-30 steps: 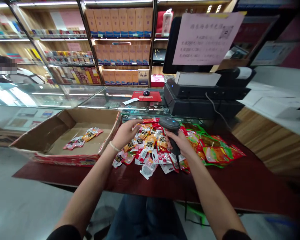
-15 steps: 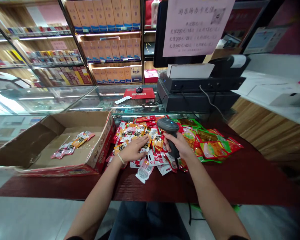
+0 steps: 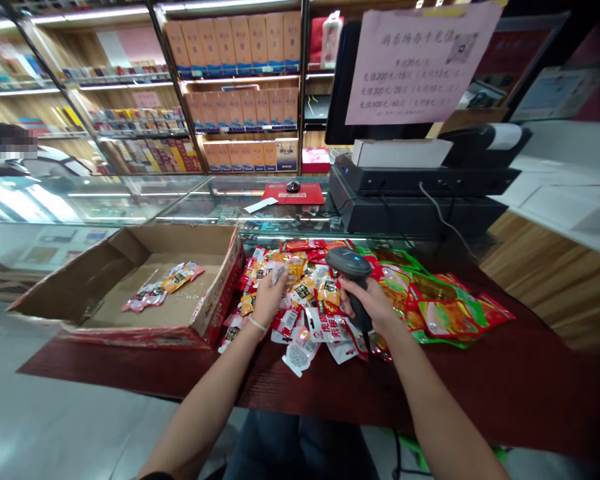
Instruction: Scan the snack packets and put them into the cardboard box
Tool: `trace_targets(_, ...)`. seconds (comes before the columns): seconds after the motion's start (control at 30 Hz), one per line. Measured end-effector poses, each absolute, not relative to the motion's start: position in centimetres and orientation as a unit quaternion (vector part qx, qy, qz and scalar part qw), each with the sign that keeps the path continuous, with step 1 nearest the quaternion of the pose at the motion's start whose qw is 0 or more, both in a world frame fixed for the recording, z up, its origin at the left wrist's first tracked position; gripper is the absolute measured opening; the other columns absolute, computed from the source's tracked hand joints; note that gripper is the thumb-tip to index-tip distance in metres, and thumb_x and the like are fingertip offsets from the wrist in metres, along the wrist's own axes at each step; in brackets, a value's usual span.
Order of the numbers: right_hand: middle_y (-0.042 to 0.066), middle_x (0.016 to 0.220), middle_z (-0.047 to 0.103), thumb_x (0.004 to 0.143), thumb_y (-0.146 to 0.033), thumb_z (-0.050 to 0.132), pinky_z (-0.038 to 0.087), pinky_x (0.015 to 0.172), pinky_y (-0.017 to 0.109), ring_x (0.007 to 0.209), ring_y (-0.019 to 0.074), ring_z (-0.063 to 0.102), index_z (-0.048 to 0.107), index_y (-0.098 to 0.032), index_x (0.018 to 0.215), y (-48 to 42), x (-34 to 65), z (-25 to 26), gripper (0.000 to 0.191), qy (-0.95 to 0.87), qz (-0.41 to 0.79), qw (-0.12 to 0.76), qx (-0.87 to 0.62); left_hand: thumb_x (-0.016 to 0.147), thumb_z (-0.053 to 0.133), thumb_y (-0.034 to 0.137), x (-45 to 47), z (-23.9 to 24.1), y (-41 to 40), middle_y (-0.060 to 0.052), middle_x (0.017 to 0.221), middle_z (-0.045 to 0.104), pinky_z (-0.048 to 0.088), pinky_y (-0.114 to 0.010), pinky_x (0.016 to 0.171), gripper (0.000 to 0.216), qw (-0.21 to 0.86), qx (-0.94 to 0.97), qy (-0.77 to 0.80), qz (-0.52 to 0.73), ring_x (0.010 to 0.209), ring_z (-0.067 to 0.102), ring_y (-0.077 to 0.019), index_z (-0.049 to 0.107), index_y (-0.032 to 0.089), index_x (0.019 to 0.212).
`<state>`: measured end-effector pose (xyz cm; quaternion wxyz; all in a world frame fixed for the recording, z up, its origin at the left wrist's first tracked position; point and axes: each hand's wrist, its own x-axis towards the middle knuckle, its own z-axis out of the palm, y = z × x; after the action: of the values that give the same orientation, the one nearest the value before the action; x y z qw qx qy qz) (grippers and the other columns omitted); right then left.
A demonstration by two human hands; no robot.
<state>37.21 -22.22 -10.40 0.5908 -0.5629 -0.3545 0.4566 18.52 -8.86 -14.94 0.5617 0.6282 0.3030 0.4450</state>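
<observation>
Pinching a small packet (image 3: 279,273) in the left hand (image 3: 269,297) above the pile (image 3: 325,323) on the bench (image 3: 480,383) at frame centre, gripping the scanner (image 3: 350,264) in the right hand (image 3: 374,305), ideally turning the packet's printed face squarely toward it.

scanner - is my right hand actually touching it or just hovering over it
Touching. The head view shows the right hand wrapped around the handle of the scanner, closed on it with no gap, above the heap of snack packets.

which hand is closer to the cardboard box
Left. The left hand, holding a snack packet, is just right of the cardboard box; the right hand, gripping the scanner, is farther right.
</observation>
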Motion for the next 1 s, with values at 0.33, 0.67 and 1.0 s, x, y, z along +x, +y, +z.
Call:
trace_targets(0.33,-0.004,0.056,0.059,0.071,-0.053,0.069,0.036,0.034,0.021,0.037,0.0094,0.048,0.052,-0.021,0.081,-22.5,34.9,-9.9,0.038,-0.394,0.466,0.524,-0.594,0.092,0.052,0.031,17.8,-13.9,-7.1,-0.008,0.107,0.07,0.048,-0.037,0.102,0.021,0.81,0.255,0.226,0.476,0.107,0.064,-0.0184,0.062,0.015,0.101)
trace_targets(0.67,-0.001,0.058,0.061,0.074,-0.053,0.067,0.037,0.036,0.023,0.038,0.0106,0.05,0.054,-0.021,0.077,-22.9,34.3,-9.8,0.035,-0.431,0.489,0.449,-0.611,0.091,0.052,0.037,18.0,-13.7,-7.4,-0.012,0.128,0.061,0.045,-0.039,0.105,0.029,0.803,0.296,0.221,0.467,0.12,0.056,-0.0222,0.061,0.016,0.109)
trace_targets(1.0,-0.001,0.054,0.061,0.073,-0.057,0.065,0.036,0.035,0.022,0.035,0.0096,0.049,0.056,-0.019,0.072,-22.2,34.6,-9.8,0.039,-0.426,0.497,0.48,-0.584,0.075,0.073,0.02,18.9,-12.2,-8.8,-0.002,0.091,0.071,0.048,-0.042,0.1,0.023,0.75,0.328,0.244,0.52,0.097,0.068,-0.0191,0.061,0.016,0.095)
